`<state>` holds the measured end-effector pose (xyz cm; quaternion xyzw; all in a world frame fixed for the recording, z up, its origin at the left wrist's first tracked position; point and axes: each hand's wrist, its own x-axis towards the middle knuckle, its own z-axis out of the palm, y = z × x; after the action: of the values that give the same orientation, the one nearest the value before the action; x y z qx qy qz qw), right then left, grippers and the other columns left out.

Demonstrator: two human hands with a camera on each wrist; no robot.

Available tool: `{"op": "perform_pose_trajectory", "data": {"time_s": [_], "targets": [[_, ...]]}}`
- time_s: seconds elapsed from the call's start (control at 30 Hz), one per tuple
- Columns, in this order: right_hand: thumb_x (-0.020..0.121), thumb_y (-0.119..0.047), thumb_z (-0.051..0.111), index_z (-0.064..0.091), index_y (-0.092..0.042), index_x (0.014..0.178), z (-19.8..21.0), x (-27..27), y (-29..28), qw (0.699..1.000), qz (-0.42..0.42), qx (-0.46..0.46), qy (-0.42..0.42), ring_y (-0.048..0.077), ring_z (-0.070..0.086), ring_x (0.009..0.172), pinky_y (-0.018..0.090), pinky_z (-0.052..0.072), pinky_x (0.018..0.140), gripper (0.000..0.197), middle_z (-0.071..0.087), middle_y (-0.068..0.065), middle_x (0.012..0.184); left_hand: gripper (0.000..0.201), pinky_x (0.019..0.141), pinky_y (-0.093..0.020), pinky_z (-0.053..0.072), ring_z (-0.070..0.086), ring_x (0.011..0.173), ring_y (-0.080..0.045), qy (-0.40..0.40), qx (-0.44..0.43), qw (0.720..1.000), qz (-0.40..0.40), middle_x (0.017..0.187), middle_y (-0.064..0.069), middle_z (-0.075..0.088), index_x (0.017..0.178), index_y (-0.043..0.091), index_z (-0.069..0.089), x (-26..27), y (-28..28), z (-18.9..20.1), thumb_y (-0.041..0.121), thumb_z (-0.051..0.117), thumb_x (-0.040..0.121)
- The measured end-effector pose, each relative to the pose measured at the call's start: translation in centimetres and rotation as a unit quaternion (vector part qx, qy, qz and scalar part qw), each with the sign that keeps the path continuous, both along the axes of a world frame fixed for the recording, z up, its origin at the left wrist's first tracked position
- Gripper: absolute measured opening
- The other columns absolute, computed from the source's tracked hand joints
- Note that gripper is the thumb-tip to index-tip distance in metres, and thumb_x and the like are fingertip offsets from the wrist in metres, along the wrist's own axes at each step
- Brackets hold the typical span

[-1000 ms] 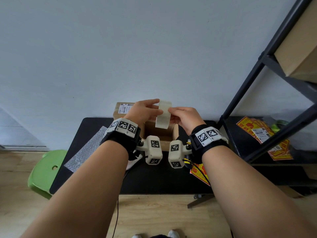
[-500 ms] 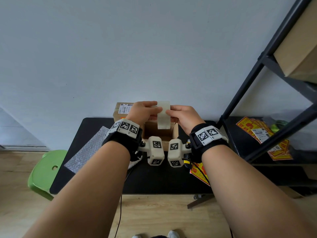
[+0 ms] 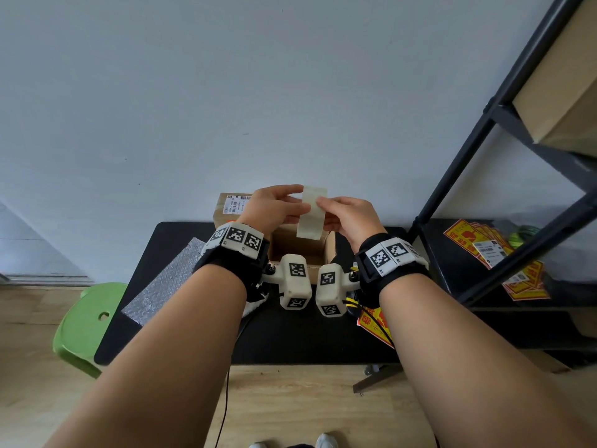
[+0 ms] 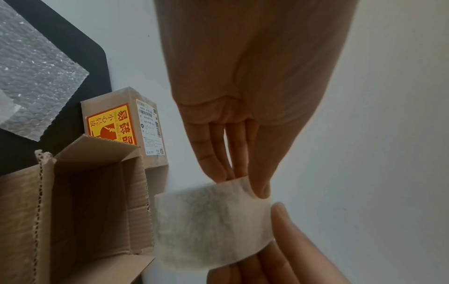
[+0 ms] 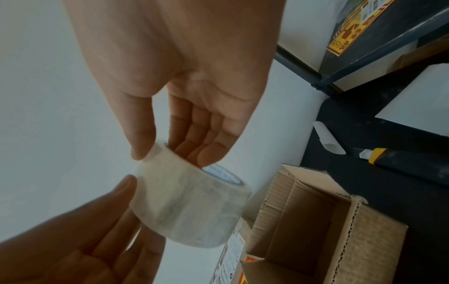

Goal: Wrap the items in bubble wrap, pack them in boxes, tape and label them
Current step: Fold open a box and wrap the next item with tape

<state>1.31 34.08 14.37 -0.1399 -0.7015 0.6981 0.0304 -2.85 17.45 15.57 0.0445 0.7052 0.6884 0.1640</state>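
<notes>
A whitish roll of packing tape point(image 3: 311, 215) point(image 4: 211, 224) point(image 5: 189, 205) is held up on edge above the open cardboard box point(image 3: 329, 253) point(image 4: 136, 192) point(image 5: 303, 211). My left hand point(image 3: 274, 210) point(image 4: 243, 178) pinches the roll's left side between thumb and fingers. My right hand point(image 3: 345, 215) point(image 5: 170, 151) grips the right side, thumb on the outer face and fingers in the core. What shows of the box's inside is bare.
A sealed box point(image 3: 229, 205) point(image 4: 121, 123) with a shipping label and a fragile sticker stands behind at the wall. Bubble wrap point(image 3: 164, 279) lies left on the black table point(image 3: 290, 341). A utility knife point(image 5: 393, 161) lies right. Fragile stickers point(image 3: 478, 244) sit on the shelf rack point(image 3: 452, 176); a green stool point(image 3: 84, 324) stands left.
Both hands have kept hold of the roll above the box. My fingers have shifted a little on its face, and the roll has barely moved.
</notes>
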Motion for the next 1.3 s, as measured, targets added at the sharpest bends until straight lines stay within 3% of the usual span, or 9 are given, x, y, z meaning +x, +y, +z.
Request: {"op": "perform_pose_trajectory", "data": {"time_s": [0.1,0.2,0.33,0.43,0.53,0.73,1.0,1.3], "targets": [[0.088,-0.018,0.072,0.075,-0.006,0.091,0.1,0.2,0.2,1.0,0.012,-0.01,0.004,0.024,0.073,0.079,0.033,0.057,0.076,0.012,0.076,0.01,0.086,0.04,0.069,-0.023,0.055,0.07,0.07,-0.009,-0.005,0.001,1.0,0.004,0.072,0.005,0.072,0.118,0.012,0.064,0.0,0.0,0.1,-0.001,0.074,0.081],[0.089,-0.012,0.069,0.076,-0.008,0.095,0.0,0.1,0.3,1.0,0.026,-0.003,0.006,0.024,0.072,0.083,0.036,0.058,0.084,0.01,0.076,0.01,0.09,0.04,0.068,-0.022,0.055,0.07,0.071,-0.008,-0.006,-0.007,1.0,0.013,0.085,0.0,0.072,0.119,0.008,0.063,0.1,-0.2,0.0,0.002,0.075,0.081],[0.091,-0.005,0.065,0.075,-0.01,0.095,0.0,0.2,0.3,0.999,0.042,-0.012,0.007,0.024,0.071,0.086,0.034,0.057,0.083,0.013,0.076,0.01,0.093,0.041,0.073,-0.024,0.055,0.07,0.081,-0.014,-0.006,-0.013,1.0,0.019,0.099,-0.008,0.072,0.119,0.006,0.064,0.1,-0.1,-0.1,0.004,0.076,0.08],[0.09,-0.002,0.06,0.075,-0.007,0.092,0.3,0.2,0.1,0.999,0.03,-0.036,-0.005,0.022,0.071,0.08,0.031,0.054,0.077,0.015,0.075,0.01,0.09,0.039,0.074,-0.026,0.055,0.069,0.079,-0.014,-0.003,-0.01,1.0,0.019,0.09,-0.004,0.073,0.116,0.008,0.065,0.1,0.0,0.0,0.002,0.077,0.079],[0.086,-0.002,0.054,0.069,-0.002,0.087,0.5,-0.1,-0.1,0.999,-0.003,-0.048,-0.013,0.025,0.065,0.077,0.034,0.051,0.072,0.015,0.07,0.013,0.086,0.033,0.075,-0.028,0.056,0.068,0.076,-0.016,-0.002,-0.007,1.0,0.016,0.08,-0.002,0.071,0.105,0.013,0.066,0.4,0.5,0.3,0.001,0.078,0.077],[0.082,0.001,0.046,0.062,-0.005,0.079,0.6,-0.2,-0.1,0.999,-0.017,-0.029,-0.022,0.024,0.059,0.072,0.035,0.047,0.069,0.017,0.062,0.008,0.075,0.038,0.076,-0.029,0.057,0.07,0.077,-0.018,0.003,-0.011,1.0,0.007,0.084,-0.007,0.073,0.11,0.005,0.068,0.7,0.9,0.5,0.0,0.08,0.074],[0.086,-0.004,0.05,0.067,-0.004,0.084,0.7,0.1,-0.3,0.999,-0.022,-0.042,-0.019,0.027,0.061,0.08,0.038,0.047,0.076,0.017,0.066,0.012,0.083,0.025,0.079,-0.03,0.058,0.067,0.076,-0.019,0.018,-0.025,1.0,0.003,0.077,-0.004,0.071,0.094,0.014,0.07,0.9,0.8,1.1,-0.001,0.078,0.075],[0.079,0.001,0.05,0.067,0.002,0.085,1.2,0.3,-0.4,0.999,-0.024,-0.023,-0.019,0.026,0.06,0.073,0.035,0.049,0.068,0.018,0.064,0.01,0.074,0.029,0.08,-0.03,0.059,0.068,0.073,-0.016,0.025,-0.035,0.999,-0.004,0.069,0.004,0.071,0.099,0.014,0.071,1.1,0.7,1.3,-0.001,0.078,0.076]]}}
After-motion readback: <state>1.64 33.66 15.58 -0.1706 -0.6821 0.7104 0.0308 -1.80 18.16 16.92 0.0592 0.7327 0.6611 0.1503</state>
